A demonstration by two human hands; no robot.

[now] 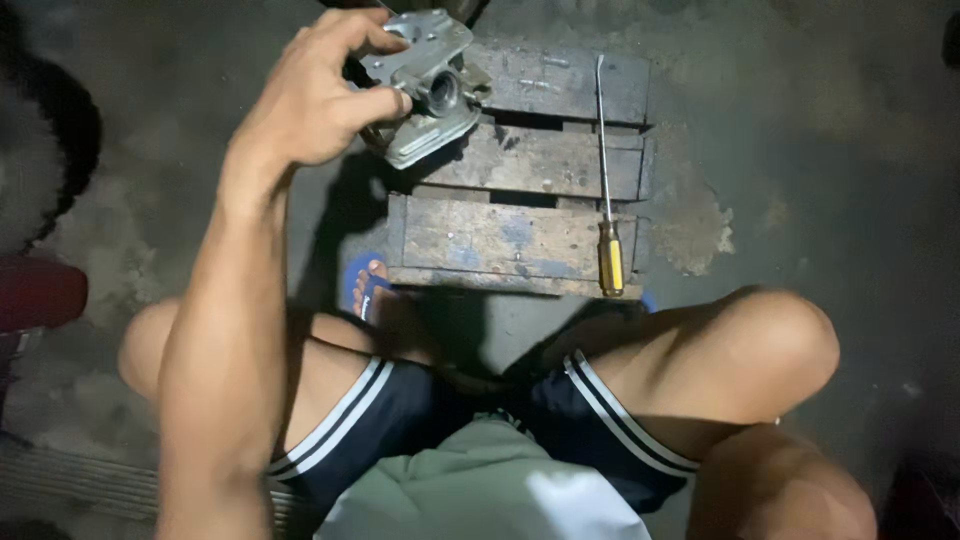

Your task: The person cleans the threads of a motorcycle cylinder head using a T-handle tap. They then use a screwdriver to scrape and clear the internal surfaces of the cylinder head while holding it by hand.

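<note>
My left hand [318,95] grips a grey metal engine part [425,85] with a round opening, holding it above the far left corner of a low wooden stool [510,235]. A long screwdriver with a yellow handle [607,200] lies along the stool's right side, handle toward me. My right hand is out of view; only the right forearm and elbow show at the lower right, behind my knee.
I sit low with both knees bent over a dark concrete floor [780,130]. My foot in a blue sandal [368,285] rests by the stool's left front corner. A red object [40,292] lies at the left edge.
</note>
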